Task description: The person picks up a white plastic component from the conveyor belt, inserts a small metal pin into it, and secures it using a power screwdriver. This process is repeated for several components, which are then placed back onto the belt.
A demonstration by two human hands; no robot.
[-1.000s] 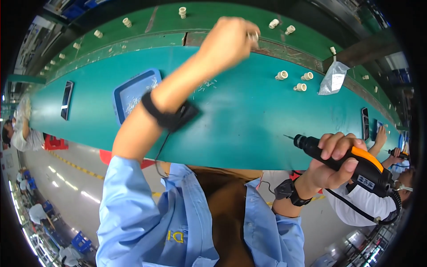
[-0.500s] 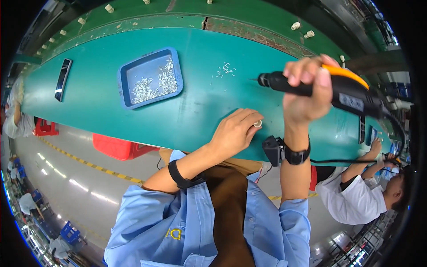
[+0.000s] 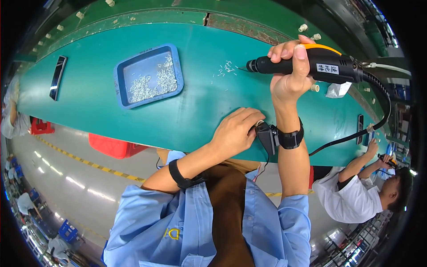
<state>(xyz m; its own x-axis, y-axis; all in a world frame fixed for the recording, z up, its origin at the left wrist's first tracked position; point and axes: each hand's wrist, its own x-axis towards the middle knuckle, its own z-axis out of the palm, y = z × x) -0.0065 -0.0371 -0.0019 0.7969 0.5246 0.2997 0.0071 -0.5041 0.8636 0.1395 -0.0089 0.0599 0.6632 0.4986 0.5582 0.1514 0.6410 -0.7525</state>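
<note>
Factory assembly line: long teal conveyor belt (image 3: pixel 187 111) across the frame's middle; blue tray of small screws (image 3: pixel 149 75) upper left; corded electric screwdriver (image 3: pixel 311 64) upper right; seated co-worker (image 3: pixel 356 196) lower right; yellow-lined floor (image 3: pixel 66 173) lower left.

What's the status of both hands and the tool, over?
Right hand gripping screwdriver, raised over belt. Left hand at right wrist strap. Screw tray apart, left of the tool. Nothing blocking.
</note>
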